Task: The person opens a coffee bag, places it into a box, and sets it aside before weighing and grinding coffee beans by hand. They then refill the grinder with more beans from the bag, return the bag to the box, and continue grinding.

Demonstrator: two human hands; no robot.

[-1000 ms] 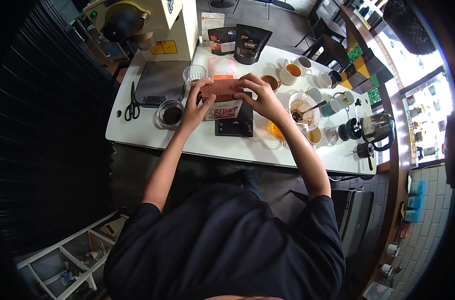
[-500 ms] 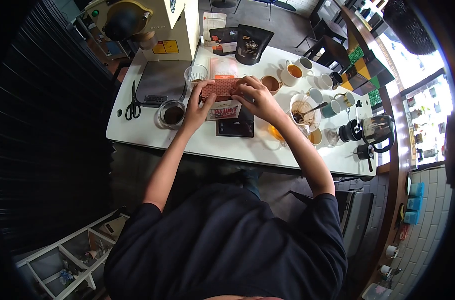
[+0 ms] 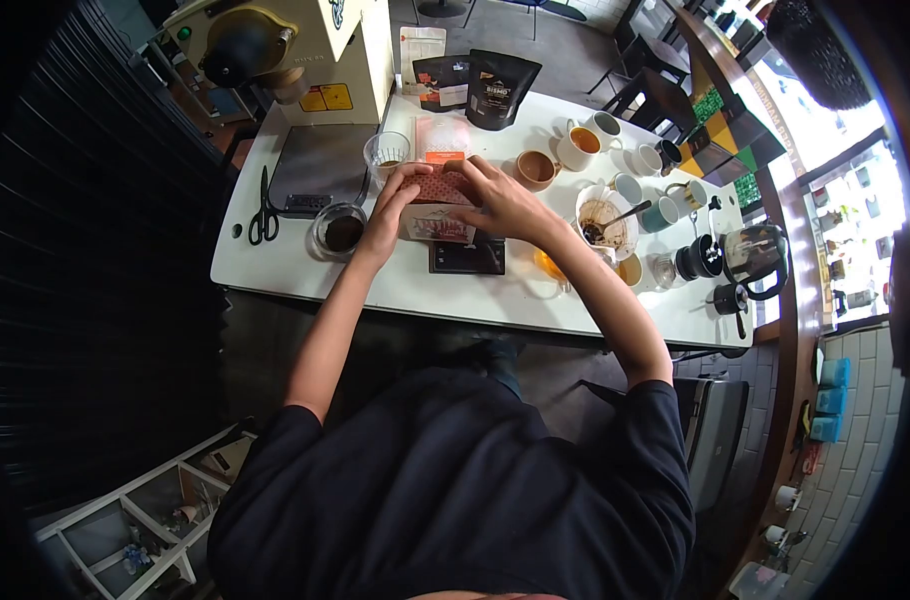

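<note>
A small box or pouch with a red patterned top and a white printed front (image 3: 440,224) stands over a black flat scale (image 3: 467,257). My left hand (image 3: 387,212) grips its left side, fingers curled over the top edge. At its right top edge is my right hand (image 3: 500,203), fingers bent and pressed round the red part. The fingertips of both hands partly hide the top. Just left of my left hand sits a glass jar of dark grounds (image 3: 341,229). Behind it stands a clear ribbed cup (image 3: 387,150).
Black scissors (image 3: 265,215) lie at the left by a grey metal plate (image 3: 320,165). Dark pouches (image 3: 497,90) stand at the back. To the right are a brown cup (image 3: 537,170), a paper filter with a spoon (image 3: 605,222), several mugs and a glass kettle (image 3: 755,255).
My right hand's fingers have shifted a little left and spread over the patterned top. My left hand's fingers have curled over the edge. The view has moved slightly.
</note>
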